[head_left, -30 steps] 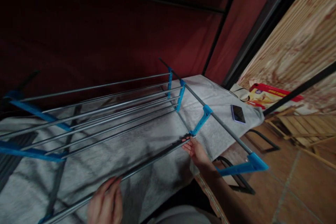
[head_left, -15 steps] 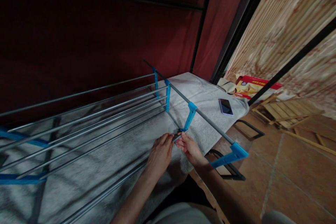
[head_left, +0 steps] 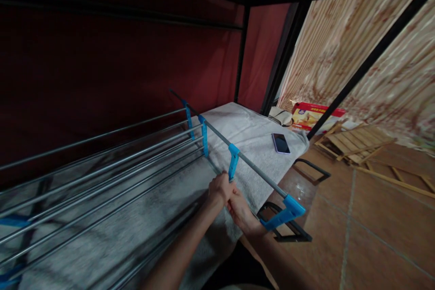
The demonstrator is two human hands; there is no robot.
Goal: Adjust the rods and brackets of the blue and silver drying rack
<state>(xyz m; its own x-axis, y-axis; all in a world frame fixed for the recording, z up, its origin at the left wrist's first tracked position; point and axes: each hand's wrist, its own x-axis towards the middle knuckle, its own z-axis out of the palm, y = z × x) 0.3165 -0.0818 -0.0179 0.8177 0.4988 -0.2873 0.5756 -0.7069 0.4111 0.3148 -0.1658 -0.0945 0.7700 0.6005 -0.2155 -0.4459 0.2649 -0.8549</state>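
Observation:
A metal rack (head_left: 136, 157) of grey bars with blue plastic brackets lies across a grey blanket (head_left: 254, 132). My left hand (head_left: 220, 190) is closed just below the middle blue bracket (head_left: 233, 161), over the lower bar of the rack's end. Pressed against it from the right, my right hand (head_left: 239, 206) is closed too. What the fingers grip is hidden between the hands. To the right of my hands, a blue corner bracket (head_left: 287, 212) sits at the near end of the long grey end bar (head_left: 254, 168).
A phone (head_left: 281, 143) lies on the blanket's right part. Beyond it are a red and yellow box (head_left: 311, 117) and a folded wooden piece (head_left: 360, 142) on the tiled floor (head_left: 380, 222). Black frame posts (head_left: 367, 65) stand around, with black metal loops (head_left: 311, 170) beside the blanket.
My hands have come closer together, and the left has moved up against the bracket's lower end. The small dark part seen between the fingers is now covered. The view has shifted slightly.

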